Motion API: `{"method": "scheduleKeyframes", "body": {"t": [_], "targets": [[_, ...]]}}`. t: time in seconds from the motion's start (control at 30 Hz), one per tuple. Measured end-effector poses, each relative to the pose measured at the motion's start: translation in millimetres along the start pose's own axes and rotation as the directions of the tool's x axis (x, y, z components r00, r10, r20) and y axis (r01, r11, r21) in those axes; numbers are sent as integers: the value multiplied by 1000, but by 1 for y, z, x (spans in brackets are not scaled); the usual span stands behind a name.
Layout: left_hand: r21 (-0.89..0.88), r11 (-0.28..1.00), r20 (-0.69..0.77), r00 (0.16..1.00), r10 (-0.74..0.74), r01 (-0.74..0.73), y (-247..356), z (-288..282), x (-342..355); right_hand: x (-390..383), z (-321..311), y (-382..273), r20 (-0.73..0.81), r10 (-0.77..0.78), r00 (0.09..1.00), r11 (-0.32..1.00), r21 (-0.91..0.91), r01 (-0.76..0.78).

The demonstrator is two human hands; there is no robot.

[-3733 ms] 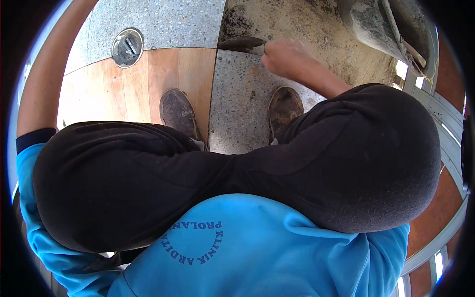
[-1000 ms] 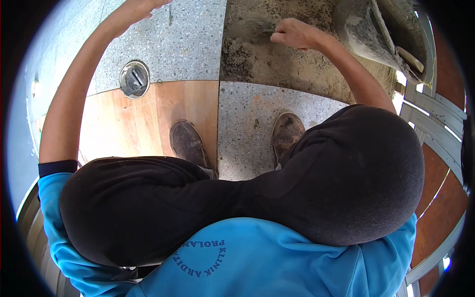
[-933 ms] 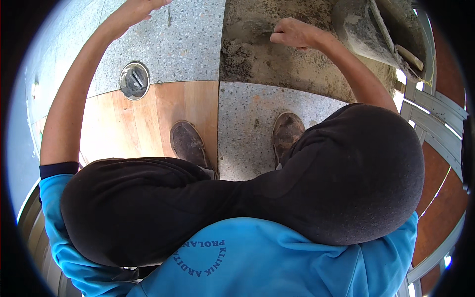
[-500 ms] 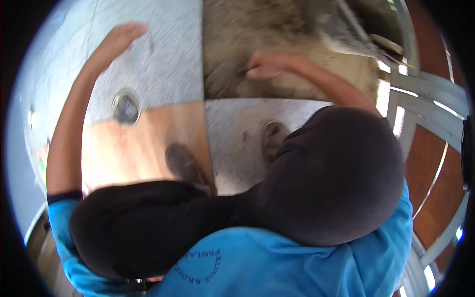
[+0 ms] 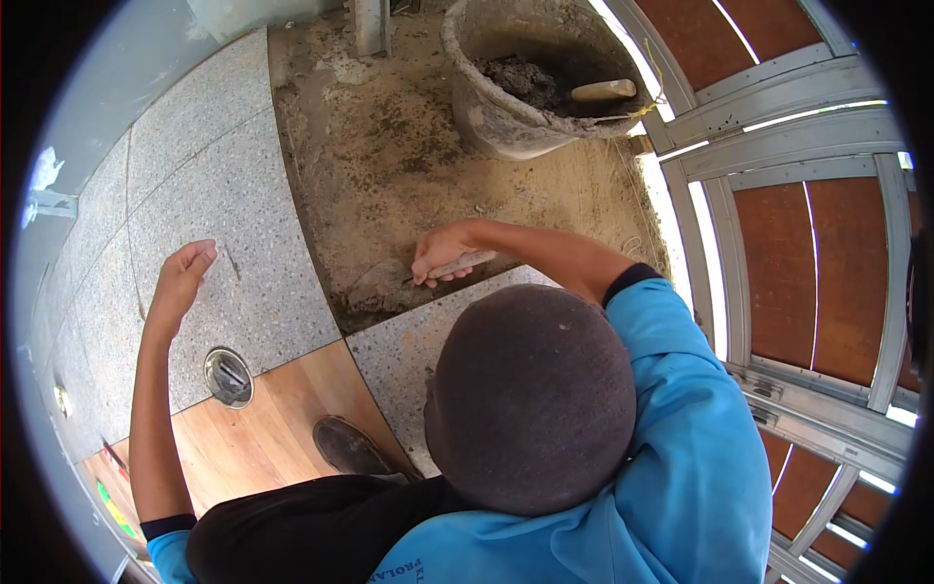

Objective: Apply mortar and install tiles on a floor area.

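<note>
My right hand [image 5: 449,251] is closed round the pale handle of a trowel [image 5: 381,285]. Its mortar-grey blade lies low over the bare sandy bed [image 5: 389,175], close to the edges of the laid tiles. My left hand [image 5: 182,277] is held above the speckled grey tiles [image 5: 214,195], with fingers curled in toward the thumb and nothing visible between them. Beyond the right hand stands a mortar-crusted bucket [image 5: 506,136] holding dark wet mortar [image 5: 525,83]. A tool with a wooden handle [image 5: 603,91] rests in it.
A round metal-rimmed drain [image 5: 229,378] lies beside a wood-look floor strip [image 5: 282,419]. My shoe [image 5: 350,445] is on that strip, and my bent knee [image 5: 535,399] fills the near middle. A metal frame with brown panels [image 5: 778,282] borders the right. A metal post [image 5: 372,27] stands at the back.
The view has shifted, bringing the whole bucket into sight, and is sharper now. My right hand shows the trowel clearly, and my left fingers have drawn in from a more stretched position.
</note>
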State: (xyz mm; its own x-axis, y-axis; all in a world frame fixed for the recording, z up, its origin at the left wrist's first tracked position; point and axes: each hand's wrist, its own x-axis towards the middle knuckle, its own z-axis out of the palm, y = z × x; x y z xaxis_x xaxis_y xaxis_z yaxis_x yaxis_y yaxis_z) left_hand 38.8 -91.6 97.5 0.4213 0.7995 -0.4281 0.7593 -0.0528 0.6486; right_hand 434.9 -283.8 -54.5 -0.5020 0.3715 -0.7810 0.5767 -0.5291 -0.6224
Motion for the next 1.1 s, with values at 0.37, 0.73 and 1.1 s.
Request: {"method": "scheduleKeyframes", "body": {"t": [0.37,0.73,1.1], "targets": [[19,1000,-50,999,-20,21,-13,1,1,-202,6,-30,-605,-2,796,834,439,335],[45,997,-32,997,68,-66,-1,-5,8,-286,-74,-19,-826,-548,131,408,-401,-820],[7,998,-28,998,-54,54,-11,2,-5,-222,32,-46,-847,-94,523,932,-260,-253]]}}
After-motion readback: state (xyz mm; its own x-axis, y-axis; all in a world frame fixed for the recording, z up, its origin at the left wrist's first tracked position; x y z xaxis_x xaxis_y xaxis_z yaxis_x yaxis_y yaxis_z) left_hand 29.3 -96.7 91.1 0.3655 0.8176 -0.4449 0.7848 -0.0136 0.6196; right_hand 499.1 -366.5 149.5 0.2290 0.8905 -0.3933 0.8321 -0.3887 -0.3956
